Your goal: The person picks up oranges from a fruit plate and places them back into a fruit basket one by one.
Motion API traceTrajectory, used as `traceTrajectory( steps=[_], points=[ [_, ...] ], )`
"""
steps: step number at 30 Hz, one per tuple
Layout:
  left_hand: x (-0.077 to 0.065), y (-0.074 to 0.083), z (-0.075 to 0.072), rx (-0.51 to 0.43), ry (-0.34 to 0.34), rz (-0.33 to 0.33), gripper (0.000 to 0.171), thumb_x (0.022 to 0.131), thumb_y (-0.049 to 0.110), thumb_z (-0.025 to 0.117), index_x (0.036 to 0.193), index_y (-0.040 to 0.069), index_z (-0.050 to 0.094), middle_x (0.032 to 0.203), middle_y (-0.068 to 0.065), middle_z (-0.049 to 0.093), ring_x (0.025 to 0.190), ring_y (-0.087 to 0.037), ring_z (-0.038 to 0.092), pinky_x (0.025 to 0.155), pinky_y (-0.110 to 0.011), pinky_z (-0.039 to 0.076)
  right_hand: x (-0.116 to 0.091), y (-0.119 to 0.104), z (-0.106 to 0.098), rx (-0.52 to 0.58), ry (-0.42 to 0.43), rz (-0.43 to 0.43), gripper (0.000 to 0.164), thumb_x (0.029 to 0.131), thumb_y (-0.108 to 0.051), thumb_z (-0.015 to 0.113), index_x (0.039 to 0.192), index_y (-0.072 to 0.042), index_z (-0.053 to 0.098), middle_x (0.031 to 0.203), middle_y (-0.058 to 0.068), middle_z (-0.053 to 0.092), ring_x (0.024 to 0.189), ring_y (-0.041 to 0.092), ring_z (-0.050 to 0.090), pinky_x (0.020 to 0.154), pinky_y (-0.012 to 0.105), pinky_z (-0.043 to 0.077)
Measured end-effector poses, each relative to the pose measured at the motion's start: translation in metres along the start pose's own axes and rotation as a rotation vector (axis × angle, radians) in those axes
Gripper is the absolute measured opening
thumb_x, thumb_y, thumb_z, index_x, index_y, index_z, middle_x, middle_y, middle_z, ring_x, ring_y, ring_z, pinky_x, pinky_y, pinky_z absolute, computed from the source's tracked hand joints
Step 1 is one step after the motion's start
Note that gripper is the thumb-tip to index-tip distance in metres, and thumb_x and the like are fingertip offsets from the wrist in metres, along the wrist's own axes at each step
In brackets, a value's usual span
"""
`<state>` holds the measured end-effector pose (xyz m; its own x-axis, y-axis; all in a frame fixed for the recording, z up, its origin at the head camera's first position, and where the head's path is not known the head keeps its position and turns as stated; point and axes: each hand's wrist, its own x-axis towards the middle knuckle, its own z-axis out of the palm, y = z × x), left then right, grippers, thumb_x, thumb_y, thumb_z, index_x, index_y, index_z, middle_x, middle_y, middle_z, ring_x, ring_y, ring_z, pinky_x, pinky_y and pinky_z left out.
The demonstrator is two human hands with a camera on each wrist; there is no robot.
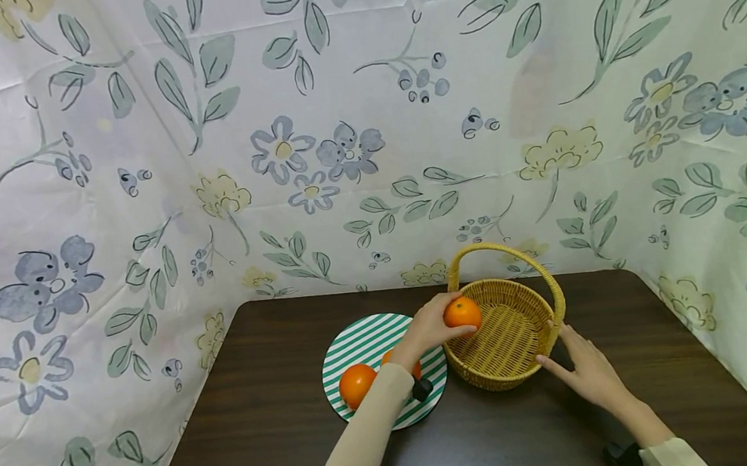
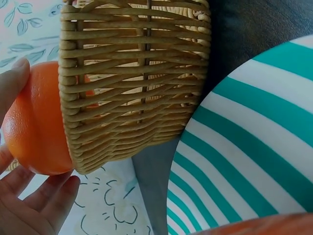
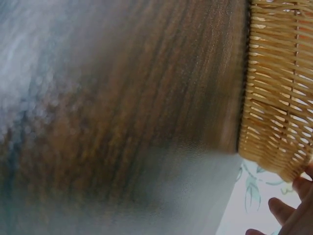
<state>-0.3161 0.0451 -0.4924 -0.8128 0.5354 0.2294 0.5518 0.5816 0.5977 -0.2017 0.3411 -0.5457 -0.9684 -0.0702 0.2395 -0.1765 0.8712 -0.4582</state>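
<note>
An orange (image 1: pixel 462 315) is gripped between the thumb and fingers of my left hand (image 1: pixel 430 326). It sits at the left rim of a yellow wicker basket (image 1: pixel 495 382) with a tall arched handle; in the left wrist view the orange (image 2: pixel 36 127) is partly behind the basket wall (image 2: pixel 132 83). My right hand (image 1: pixel 588 371) touches the basket's right side, thumb and fingers spread along the wall. Beside the basket lies a green-and-white striped plate (image 1: pixel 363 333) bearing an orange (image 1: pixel 357 385) and another orange (image 1: pixel 417 370), partly hidden by my left forearm.
A dark wooden table (image 1: pixel 261 397) carries the plate and basket. Floral cloth (image 1: pixel 365 150) hangs behind it and along both sides. A black wrist device (image 1: pixel 422 389) on my left arm overlaps the plate in the head view.
</note>
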Motion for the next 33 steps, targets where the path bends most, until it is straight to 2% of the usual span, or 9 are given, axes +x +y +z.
traceTrajectory(
  steps=[17, 25, 33],
  points=[
    [0.004, 0.003, 0.009, 0.029, -0.019, -0.004, 0.075, 0.076, 0.055, 0.067, 0.140, 0.023, 0.042, 0.137, 0.004, 0.047, 0.114, -0.014, 0.051, 0.091, -0.031, 0.046, 0.001, 0.001, 0.001, -0.002, 0.005, -0.005, 0.084, 0.087, -0.049, 0.057, 0.149, -0.008, 0.017, 0.147, 0.030, 0.023, 0.128, 0.051, 0.029, 0.095, 0.069, 0.025],
    [0.006, 0.005, 0.015, 0.053, -0.005, 0.013, 0.074, 0.076, 0.054, 0.068, 0.137, 0.018, 0.045, 0.129, 0.003, 0.053, 0.108, -0.016, 0.052, 0.085, -0.030, 0.047, 0.001, 0.002, 0.000, -0.001, -0.007, 0.009, 0.085, 0.088, -0.050, 0.056, 0.148, -0.006, 0.017, 0.147, 0.029, 0.021, 0.129, 0.051, 0.027, 0.095, 0.069, 0.024],
    [0.007, 0.004, 0.022, 0.054, -0.028, -0.019, 0.071, 0.076, 0.055, 0.068, 0.136, 0.022, 0.047, 0.128, 0.005, 0.054, 0.107, -0.015, 0.049, 0.089, -0.034, 0.044, 0.001, 0.001, -0.001, 0.008, -0.010, 0.011, 0.083, 0.088, -0.050, 0.056, 0.148, -0.005, 0.019, 0.147, 0.030, 0.022, 0.128, 0.051, 0.028, 0.093, 0.071, 0.025]
  ],
)
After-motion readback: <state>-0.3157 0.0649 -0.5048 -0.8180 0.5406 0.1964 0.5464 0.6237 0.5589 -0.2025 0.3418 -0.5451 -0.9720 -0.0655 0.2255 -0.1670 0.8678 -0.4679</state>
